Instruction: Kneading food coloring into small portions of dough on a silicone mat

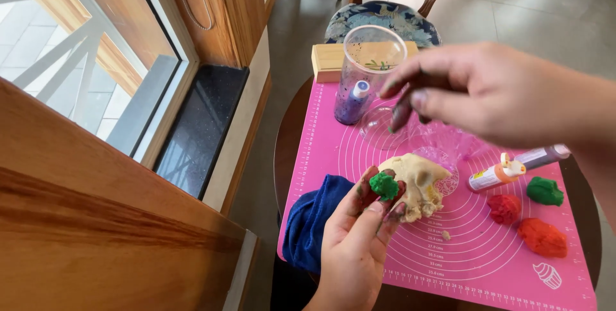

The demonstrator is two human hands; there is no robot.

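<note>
while the left hand (359, 234) pinches green dough (384, 186), the right hand (487, 93) hovers loosely curled.

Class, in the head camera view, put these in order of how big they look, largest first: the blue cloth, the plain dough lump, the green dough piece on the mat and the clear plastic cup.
1. Blue cloth, partly hidden by the left hand.
2. Clear plastic cup and plain dough lump: they look alike, and the cup stands farther away, so unranked.
3. Green dough piece on the pink mat: smallest.

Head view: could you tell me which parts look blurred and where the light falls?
Head view: the right hand is motion-blurred, fingertips smeared; the left hand and its green dough are sharp; daylight from the window lights the pink mat evenly.
</note>
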